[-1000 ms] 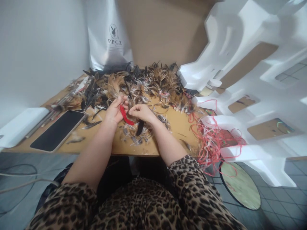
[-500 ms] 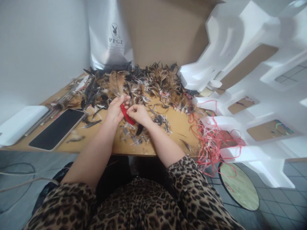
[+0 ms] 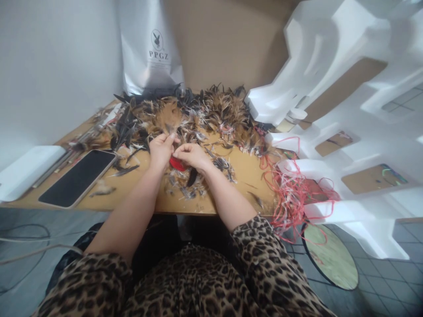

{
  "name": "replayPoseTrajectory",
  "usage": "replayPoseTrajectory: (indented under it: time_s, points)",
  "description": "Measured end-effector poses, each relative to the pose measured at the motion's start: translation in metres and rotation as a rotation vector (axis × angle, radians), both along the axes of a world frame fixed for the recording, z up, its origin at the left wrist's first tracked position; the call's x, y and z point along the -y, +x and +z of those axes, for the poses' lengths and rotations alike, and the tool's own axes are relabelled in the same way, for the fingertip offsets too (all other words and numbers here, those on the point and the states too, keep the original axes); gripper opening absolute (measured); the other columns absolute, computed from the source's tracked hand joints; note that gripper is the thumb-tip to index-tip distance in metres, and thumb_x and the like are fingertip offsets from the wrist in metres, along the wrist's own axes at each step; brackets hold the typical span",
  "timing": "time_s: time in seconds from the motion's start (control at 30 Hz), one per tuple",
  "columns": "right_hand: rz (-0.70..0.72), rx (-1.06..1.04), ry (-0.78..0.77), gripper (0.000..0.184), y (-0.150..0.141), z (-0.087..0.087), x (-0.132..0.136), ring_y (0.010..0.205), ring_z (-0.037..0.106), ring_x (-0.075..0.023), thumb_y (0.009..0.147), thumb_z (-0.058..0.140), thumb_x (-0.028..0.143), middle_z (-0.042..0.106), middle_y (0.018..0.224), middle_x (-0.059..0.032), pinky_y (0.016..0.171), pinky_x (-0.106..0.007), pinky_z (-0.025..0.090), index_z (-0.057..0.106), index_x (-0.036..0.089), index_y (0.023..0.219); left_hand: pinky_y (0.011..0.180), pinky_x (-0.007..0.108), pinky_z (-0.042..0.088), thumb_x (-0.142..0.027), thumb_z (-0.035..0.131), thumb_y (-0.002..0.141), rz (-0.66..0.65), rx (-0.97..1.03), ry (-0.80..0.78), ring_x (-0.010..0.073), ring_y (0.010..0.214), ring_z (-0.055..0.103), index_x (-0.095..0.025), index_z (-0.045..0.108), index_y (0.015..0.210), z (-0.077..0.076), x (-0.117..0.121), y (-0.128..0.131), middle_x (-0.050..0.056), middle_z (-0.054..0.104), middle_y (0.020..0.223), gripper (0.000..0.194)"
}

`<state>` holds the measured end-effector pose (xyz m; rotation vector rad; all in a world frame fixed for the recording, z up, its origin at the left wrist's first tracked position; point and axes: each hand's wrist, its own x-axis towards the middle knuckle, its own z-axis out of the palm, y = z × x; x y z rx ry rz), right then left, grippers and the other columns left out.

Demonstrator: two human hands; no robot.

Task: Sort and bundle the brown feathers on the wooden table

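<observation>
My left hand [image 3: 161,150] is closed, its thumb and fingers pinching the base of a tuft of brown feathers [image 3: 169,113] that fans upward. Close beside it, my right hand [image 3: 192,156] is closed in a pinch near the left fingertips; what lies between its fingers is too small to make out. A bright red bundle [image 3: 177,164], perhaps of thread, shows below and between the two hands, partly covered by them. Feather scraps [image 3: 188,187] lie on the table under the hands.
Heaped brown and black feathers [image 3: 224,108] line the table's back. A phone [image 3: 77,178] and a white box-like object [image 3: 31,169] lie at left. Tangled pink-red strings [image 3: 291,193] hang over the right edge beside white foam pieces [image 3: 330,211]. A silver bag [image 3: 152,66] stands behind.
The feather tuft has turned and shows broader, a little further right. My right hand has moved slightly left, closer to the left fingertips. Less of the red bundle shows.
</observation>
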<state>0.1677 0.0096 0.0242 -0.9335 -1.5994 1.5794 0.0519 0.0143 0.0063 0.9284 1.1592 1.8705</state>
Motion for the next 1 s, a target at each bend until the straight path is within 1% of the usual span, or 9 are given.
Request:
replayPoseTrajectory:
  time_s: [0.13, 0.3, 0.37, 0.47, 0.63, 0.7, 0.77, 0.87, 1.0]
  points:
    - [0.076, -0.138, -0.137, 0.024, 0.008, 0.002, -0.007, 0.038, 0.033, -0.0022, 0.059, 0.071, 0.030, 0.045, 0.043, 0.0083, 0.038, -0.016, 0.021, 0.055, 0.014, 0.067, 0.033, 0.018, 0.020, -0.030, 0.065, 0.069, -0.028, 0.060, -0.017, 0.0016, 0.032, 0.031, -0.012, 0.060, 0.065, 0.003, 0.001, 0.000, -0.002, 0.057, 0.053, 0.019]
    - [0.079, -0.345, -0.293, 0.024, 0.018, 0.005, -0.018, 0.045, 0.045, -0.0031, 0.058, 0.072, 0.024, 0.064, 0.066, 0.0019, 0.038, -0.014, 0.028, 0.054, 0.014, 0.070, 0.031, 0.019, 0.017, -0.030, 0.064, 0.070, -0.079, 0.045, -0.044, 0.0026, 0.029, 0.028, -0.013, 0.059, 0.063, 0.005, 0.004, -0.001, -0.005, 0.048, 0.042, 0.019]
    - [0.076, -0.389, -0.315, 0.023, 0.022, 0.007, -0.020, 0.046, 0.046, -0.0032, 0.060, 0.072, 0.022, 0.065, 0.072, 0.0010, 0.038, -0.014, 0.030, 0.053, 0.014, 0.071, 0.031, 0.018, 0.018, -0.029, 0.065, 0.070, -0.095, 0.046, -0.045, 0.0021, 0.029, 0.029, -0.013, 0.059, 0.065, 0.005, 0.004, -0.001, -0.004, 0.052, 0.046, 0.018]
    - [0.065, -0.444, -0.337, 0.020, 0.028, 0.011, -0.025, 0.044, 0.044, -0.0028, 0.063, 0.070, 0.020, 0.063, 0.066, 0.0023, 0.037, -0.013, 0.029, 0.052, 0.015, 0.071, 0.031, 0.018, 0.019, -0.028, 0.067, 0.068, -0.148, 0.074, -0.037, 0.0009, 0.030, 0.031, -0.012, 0.061, 0.071, 0.006, 0.005, 0.000, -0.001, 0.060, 0.058, 0.017]
    - [-0.146, -0.769, -0.364, 0.004, 0.052, 0.028, -0.035, 0.042, 0.040, -0.0007, 0.076, 0.056, 0.016, 0.059, 0.061, 0.0063, 0.037, -0.011, 0.029, 0.052, 0.017, 0.075, 0.031, 0.017, 0.018, -0.028, 0.068, 0.067, -0.238, 0.039, -0.044, -0.0002, 0.031, 0.030, -0.010, 0.063, 0.070, 0.008, 0.009, 0.001, 0.001, 0.062, 0.061, 0.018]
    - [-0.255, -0.852, -0.369, 0.007, 0.063, 0.034, -0.038, 0.043, 0.040, -0.0004, 0.080, 0.050, 0.015, 0.059, 0.062, 0.0062, 0.037, -0.011, 0.030, 0.051, 0.018, 0.074, 0.031, 0.017, 0.018, -0.029, 0.069, 0.067, -0.308, 0.007, -0.075, -0.0002, 0.032, 0.030, -0.010, 0.063, 0.070, 0.009, 0.011, 0.002, 0.002, 0.063, 0.063, 0.020]
    - [-0.307, -0.864, -0.350, 0.009, 0.070, 0.037, -0.041, 0.043, 0.041, -0.0002, 0.081, 0.050, 0.014, 0.059, 0.063, 0.0062, 0.037, -0.011, 0.031, 0.050, 0.018, 0.073, 0.032, 0.017, 0.020, -0.032, 0.070, 0.066, -0.374, -0.033, -0.108, 0.0004, 0.033, 0.031, -0.010, 0.064, 0.070, 0.008, 0.012, 0.003, 0.003, 0.064, 0.062, 0.023]
    - [-0.305, -0.823, -0.321, 0.007, 0.073, 0.034, -0.044, 0.044, 0.042, 0.0000, 0.078, 0.054, 0.015, 0.059, 0.063, 0.0072, 0.039, -0.011, 0.031, 0.050, 0.018, 0.073, 0.038, 0.015, 0.030, -0.033, 0.071, 0.065, -0.396, -0.040, -0.129, 0.0032, 0.042, 0.045, -0.010, 0.066, 0.072, 0.006, 0.011, 0.003, 0.005, 0.066, 0.064, 0.025]
    - [-0.222, -0.701, -0.301, 0.014, 0.065, 0.025, -0.043, 0.046, 0.044, -0.0007, 0.070, 0.064, 0.017, 0.059, 0.063, 0.0075, 0.040, -0.012, 0.032, 0.050, 0.018, 0.074, 0.061, 0.019, 0.046, -0.033, 0.074, 0.063, -0.354, 0.061, -0.092, 0.0094, 0.063, 0.061, -0.011, 0.067, 0.076, 0.003, 0.007, 0.000, 0.006, 0.069, 0.070, 0.027]
